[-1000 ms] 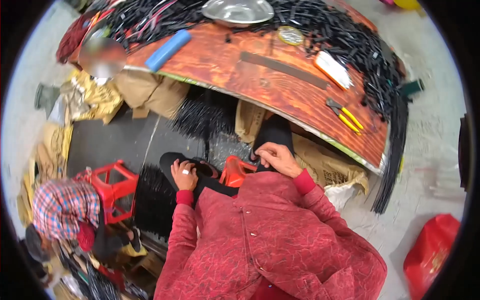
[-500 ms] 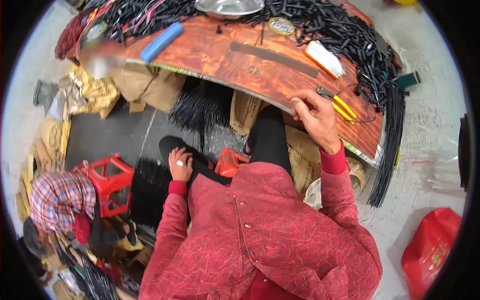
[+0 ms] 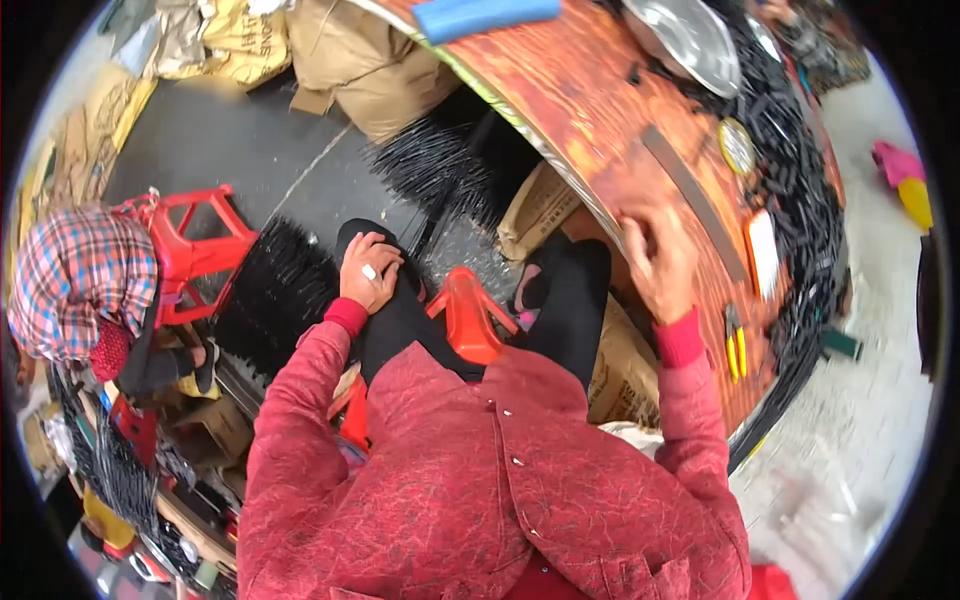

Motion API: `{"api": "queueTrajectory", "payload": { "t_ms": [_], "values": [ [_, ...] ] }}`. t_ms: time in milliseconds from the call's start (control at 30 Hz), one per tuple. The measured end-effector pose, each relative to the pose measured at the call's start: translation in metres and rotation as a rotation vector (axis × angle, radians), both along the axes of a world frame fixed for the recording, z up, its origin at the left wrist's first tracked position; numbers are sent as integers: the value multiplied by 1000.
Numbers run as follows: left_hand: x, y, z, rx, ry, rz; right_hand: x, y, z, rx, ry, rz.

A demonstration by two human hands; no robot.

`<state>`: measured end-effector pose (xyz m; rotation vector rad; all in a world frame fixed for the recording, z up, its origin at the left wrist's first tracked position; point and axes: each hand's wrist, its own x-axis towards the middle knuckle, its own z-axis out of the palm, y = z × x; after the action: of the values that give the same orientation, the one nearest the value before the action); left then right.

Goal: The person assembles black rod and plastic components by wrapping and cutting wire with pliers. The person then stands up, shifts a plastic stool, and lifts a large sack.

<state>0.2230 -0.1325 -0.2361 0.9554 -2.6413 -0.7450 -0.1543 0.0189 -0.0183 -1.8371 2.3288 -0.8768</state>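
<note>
My left hand [image 3: 370, 271] rests on my black-clad knee, fingers lying on the cloth, a white patch on one finger. Over the near edge of the wooden table [image 3: 610, 130] is my right hand [image 3: 662, 255], fingers bent and thumb apart, with nothing visible in it. To its right lie pliers with yellow handles [image 3: 736, 345]. A dark flat strip [image 3: 695, 200] and a white brush-like item with an orange edge [image 3: 763, 255] lie beyond the hand. A round tin [image 3: 737, 146] is near the black pieces.
Black pieces [image 3: 790, 170] are heaped along the table's far side, beside a metal bowl [image 3: 690, 45]. A blue roll [image 3: 485, 15] lies at the top. At left, a person in a checked head covering [image 3: 80, 280] sits near a red stool [image 3: 200, 245]. Black bristles [image 3: 285, 295] stand nearby.
My right hand has risen from my lap to the table edge. My left hand stays on my knee. The view has turned, so the table now appears along the right.
</note>
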Motion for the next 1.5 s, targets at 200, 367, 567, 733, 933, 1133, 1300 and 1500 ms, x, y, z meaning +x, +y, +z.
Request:
{"api": "queueTrajectory", "payload": {
  "t_ms": [200,367,567,733,933,1133,1300,1500],
  "values": [
    [-4,-27,4,133,28,84,-7,-8,-13,86,-57,-1],
    [-5,-37,14,238,8,140,-13,-5,-13,221,-121,-46],
    [2,-9,21,363,20,174,-14,-11,-8,298,-118,-14],
    [0,51,5,404,-129,448,-9,-12,5,473,-99,-60],
    [-12,77,85,357,-540,274,4,-58,57,823,-41,-64],
    [45,98,89,687,-79,415,59,-133,138,1044,18,26],
    [104,48,114,1075,5,130,94,-173,147,970,47,103],
    [150,31,106,1151,74,209,123,-211,144,880,44,214]
  ]
}}
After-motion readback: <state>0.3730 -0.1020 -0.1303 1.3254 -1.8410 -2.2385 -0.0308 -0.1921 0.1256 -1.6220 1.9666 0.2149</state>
